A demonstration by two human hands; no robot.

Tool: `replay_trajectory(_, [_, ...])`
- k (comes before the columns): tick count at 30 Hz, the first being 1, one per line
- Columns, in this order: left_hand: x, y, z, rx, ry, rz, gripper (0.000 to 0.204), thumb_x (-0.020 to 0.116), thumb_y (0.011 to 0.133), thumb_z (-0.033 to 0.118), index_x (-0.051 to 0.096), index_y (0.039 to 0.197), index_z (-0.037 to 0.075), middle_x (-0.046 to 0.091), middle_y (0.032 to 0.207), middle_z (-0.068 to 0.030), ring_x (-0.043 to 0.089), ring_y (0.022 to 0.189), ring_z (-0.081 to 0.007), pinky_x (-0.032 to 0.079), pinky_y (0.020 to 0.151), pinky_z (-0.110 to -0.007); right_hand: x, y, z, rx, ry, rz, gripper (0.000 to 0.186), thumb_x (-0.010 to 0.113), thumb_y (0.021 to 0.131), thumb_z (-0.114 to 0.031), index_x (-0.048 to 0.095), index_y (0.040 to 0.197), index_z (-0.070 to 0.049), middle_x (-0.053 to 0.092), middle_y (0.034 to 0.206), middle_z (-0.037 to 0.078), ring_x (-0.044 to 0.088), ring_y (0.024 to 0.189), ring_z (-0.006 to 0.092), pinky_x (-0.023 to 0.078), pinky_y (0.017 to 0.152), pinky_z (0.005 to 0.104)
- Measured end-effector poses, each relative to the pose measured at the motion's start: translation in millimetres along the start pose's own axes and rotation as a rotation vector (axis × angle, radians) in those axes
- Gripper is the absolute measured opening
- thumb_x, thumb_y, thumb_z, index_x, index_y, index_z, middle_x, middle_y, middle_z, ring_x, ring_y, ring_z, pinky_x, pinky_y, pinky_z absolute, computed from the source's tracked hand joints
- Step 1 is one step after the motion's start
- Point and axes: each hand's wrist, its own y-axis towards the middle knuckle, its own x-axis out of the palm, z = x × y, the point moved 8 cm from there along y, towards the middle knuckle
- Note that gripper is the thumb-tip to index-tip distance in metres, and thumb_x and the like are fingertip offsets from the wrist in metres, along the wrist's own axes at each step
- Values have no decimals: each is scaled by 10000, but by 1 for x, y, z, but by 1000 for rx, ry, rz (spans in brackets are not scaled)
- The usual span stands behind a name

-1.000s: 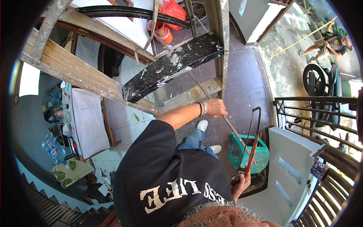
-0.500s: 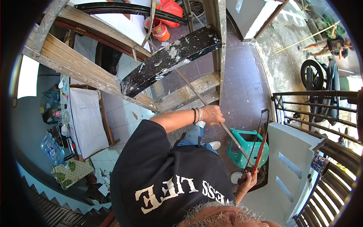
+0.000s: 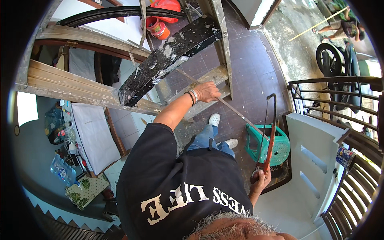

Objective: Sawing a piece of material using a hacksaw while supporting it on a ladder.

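Observation:
My left hand point(image 3: 207, 92) is closed around a long, thin metal strip point(image 3: 236, 111), which runs diagonally from beside a paint-spattered black ladder step point(image 3: 164, 60) down over a green plastic stool point(image 3: 279, 150). My right hand point(image 3: 262, 178) grips the orange handle of a hacksaw point(image 3: 270, 144), held upright with its frame rising in front of the stool. The saw's blade crosses the strip near its lower end; whether they touch I cannot tell.
Metal ladder rails point(image 3: 68, 80) frame the upper left. Red buckets point(image 3: 160, 30) stand behind them. A white-covered table point(image 3: 96, 140) is at left. At right are a railing point(image 3: 336, 94), a low wall point(image 3: 310, 144), a motorbike point(image 3: 328, 60) and another person point(image 3: 346, 28) with a pole.
My left hand has moved up and to the left, still gripping the strip. The saw sits higher in the picture than half a second ago, and the whole view has shifted somewhat.

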Motion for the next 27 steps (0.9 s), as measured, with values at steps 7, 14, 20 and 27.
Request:
replay_trajectory(7, [-18, 16, 0, -32, 88, 41, 209, 634, 831, 331, 550, 876, 145, 520, 893, -50, 552, 894, -218, 396, 818, -364, 19, 8, -1, 14, -27, -71, 550, 639, 832, -273, 537, 1268, 48, 530, 695, -14, 388, 463, 34, 268, 408, 187])
replay_trajectory(14, [-34, 30, -7, -154, -52, 141, 229, 703, 746, 164, 533, 896, 136, 528, 885, -36, 571, 901, -232, 423, 782, -367, 31, 7, -10, -33, -48, -22, 577, 641, 815, -279, 523, 1275, 48, 492, 652, -18, 393, 454, 43, 277, 411, 198])
replay_trajectory(20, [-37, 50, -10, -176, -16, 174, 226, 693, 747, 135, 529, 900, 126, 528, 891, -43, 569, 911, -239, 455, 772, -370, 40, -9, -32, -61, 47, 42, 619, 626, 793, -250, 488, 1299, 79, 602, 769, 65, 423, 472, 50, 293, 419, 195])
replay_trajectory(27, [-20, 51, -16, -226, -99, 174, 215, 669, 770, 119, 539, 941, 128, 533, 925, -52, 562, 934, -250, 432, 797, -377, 45, -10, -26, -42, 24, -36, 567, 619, 800, -198, 519, 1301, 48, 573, 749, 12, 461, 555, 53, 349, 502, 200])
